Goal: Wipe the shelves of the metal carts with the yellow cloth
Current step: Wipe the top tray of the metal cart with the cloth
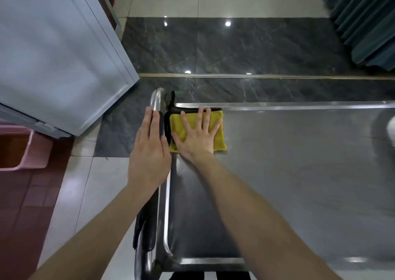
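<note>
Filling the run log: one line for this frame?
phase: wiping cart shelf | right hand: flat on yellow cloth, far-left corner | left hand: rests on cart handle

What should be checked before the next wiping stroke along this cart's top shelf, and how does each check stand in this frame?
1. Right hand flat on the yellow cloth, fingers spread: ok.
2. Cloth lies on the top shelf, at its far left corner, so a stroke can start from the edge: ok.
3. Left hand rests on the cart handle to steady the cart: ok.
4. Path to the right is free: cannot tell; a blurred white object shows at the frame's right edge.
5. Which parts of the shelf are already wiped: cannot tell; the metal shows only glare.
6. Lower shelves: cannot tell; they are hidden under the top one.
</note>
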A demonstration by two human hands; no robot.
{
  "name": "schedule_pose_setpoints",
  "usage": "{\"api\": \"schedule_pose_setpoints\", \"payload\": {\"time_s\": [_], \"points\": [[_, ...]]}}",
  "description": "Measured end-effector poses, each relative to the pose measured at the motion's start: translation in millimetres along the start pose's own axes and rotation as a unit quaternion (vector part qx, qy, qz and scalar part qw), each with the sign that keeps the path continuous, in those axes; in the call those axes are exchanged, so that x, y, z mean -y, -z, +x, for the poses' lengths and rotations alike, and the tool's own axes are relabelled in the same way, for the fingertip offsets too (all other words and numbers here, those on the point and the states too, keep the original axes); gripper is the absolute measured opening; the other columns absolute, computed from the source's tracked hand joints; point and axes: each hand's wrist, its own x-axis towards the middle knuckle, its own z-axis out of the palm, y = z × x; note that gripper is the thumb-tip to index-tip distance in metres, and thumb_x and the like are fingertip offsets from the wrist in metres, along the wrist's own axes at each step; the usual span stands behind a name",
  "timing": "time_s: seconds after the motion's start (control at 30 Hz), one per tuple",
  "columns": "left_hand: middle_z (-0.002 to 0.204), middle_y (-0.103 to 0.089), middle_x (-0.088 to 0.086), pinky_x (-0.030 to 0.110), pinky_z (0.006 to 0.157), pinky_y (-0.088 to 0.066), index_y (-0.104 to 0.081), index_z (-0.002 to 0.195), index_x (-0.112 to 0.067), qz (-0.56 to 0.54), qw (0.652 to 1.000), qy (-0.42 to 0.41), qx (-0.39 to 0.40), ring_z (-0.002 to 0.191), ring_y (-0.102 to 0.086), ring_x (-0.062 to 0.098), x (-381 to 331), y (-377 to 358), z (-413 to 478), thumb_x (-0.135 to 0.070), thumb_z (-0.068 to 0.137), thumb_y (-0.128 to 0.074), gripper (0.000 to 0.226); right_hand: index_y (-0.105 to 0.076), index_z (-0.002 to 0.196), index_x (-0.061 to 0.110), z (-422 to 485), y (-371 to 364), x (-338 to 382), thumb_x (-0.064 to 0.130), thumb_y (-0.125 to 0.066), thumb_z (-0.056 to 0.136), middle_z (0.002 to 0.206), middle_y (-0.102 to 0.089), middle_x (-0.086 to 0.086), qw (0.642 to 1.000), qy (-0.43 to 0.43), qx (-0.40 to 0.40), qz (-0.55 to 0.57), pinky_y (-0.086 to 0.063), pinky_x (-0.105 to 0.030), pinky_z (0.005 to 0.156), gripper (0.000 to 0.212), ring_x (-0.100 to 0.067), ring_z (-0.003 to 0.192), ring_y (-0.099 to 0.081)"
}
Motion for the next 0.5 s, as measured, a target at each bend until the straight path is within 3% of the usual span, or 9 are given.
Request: {"api": "schedule_pose_setpoints", "payload": {"time_s": [0.1, 0.27, 0.33, 0.5], "points": [[0.181, -0.005, -0.012, 0.051, 0.121, -0.045, -0.018, 0.172, -0.02, -0.012, 1.0, 0.002, -0.005, 0.163, -0.022, 0.017, 1.2, 1.0, -1.1, -0.023, 0.114, -0.037, 0.062, -0.004, 0.168, 0.05, -4.0, 2.3, -38.2, 0.087, -0.013, 0.096, 0.177, 0.018, -0.012, 1.0, 0.012, -0.003, -0.014, 0.009, -0.078, 0.118, 0.081, -0.037, 0.16, 0.027], [0.181, -0.004, -0.008, 0.047, 0.118, -0.047, -0.019, 0.172, -0.018, -0.009, 1.0, -0.001, -0.009, 0.163, -0.024, 0.021, -1.5, 0.3, -1.1, -0.018, 0.113, -0.042, 0.063, 0.0, 0.168, 0.048, -16.2, 23.0, -159.3, 0.091, -0.014, 0.093, 0.177, 0.019, -0.012, 0.993, -0.114, -0.011, -0.013, 0.006, -0.076, 0.121, 0.088, -0.035, 0.162, 0.024], [0.182, -0.002, -0.003, 0.049, 0.114, -0.051, -0.02, 0.172, -0.019, -0.014, 1.0, 0.009, -0.003, 0.162, -0.027, 0.028, -3.5, 0.7, -0.7, -0.019, 0.113, -0.043, 0.063, 0.001, 0.169, 0.043, -9.8, 21.8, -138.5, 0.088, -0.01, 0.095, 0.176, 0.019, -0.018, 0.994, -0.105, -0.014, -0.013, 0.007, -0.076, 0.12, 0.088, -0.039, 0.16, 0.027], [0.181, -0.005, -0.001, 0.055, 0.113, -0.05, -0.021, 0.171, -0.023, -0.022, 0.999, 0.025, 0.002, 0.159, -0.032, 0.031, -2.8, 1.1, 0.5, -0.021, 0.112, -0.041, 0.063, 0.0, 0.168, 0.049, 8.5, 4.4, -10.0, 0.078, -0.007, 0.1, 0.177, 0.018, -0.015, 1.0, 0.028, 0.001, -0.012, 0.01, -0.083, 0.114, 0.074, -0.049, 0.157, 0.029]]}}
